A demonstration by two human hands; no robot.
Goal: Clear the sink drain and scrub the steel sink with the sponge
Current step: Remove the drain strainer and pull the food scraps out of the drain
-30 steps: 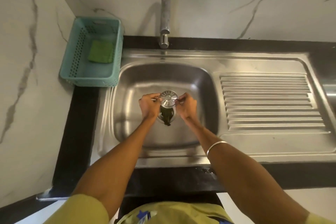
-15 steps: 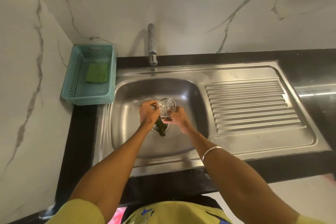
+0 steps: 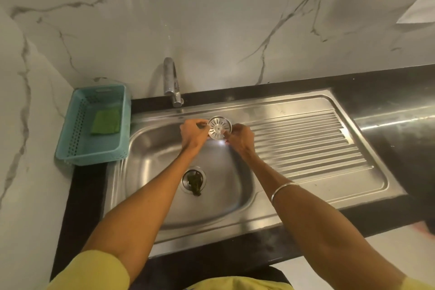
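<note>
Pinching the strainer (image 3: 219, 127) at its rim with left hand (image 3: 192, 133) and right hand (image 3: 240, 138), I should keep it level and set it on the drainboard (image 3: 306, 143).

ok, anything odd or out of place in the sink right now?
Yes. The strainer cover is off the drain, held up between the left hand and right hand. A dark green clump sits in the open drain and hangs over its front rim.
</note>
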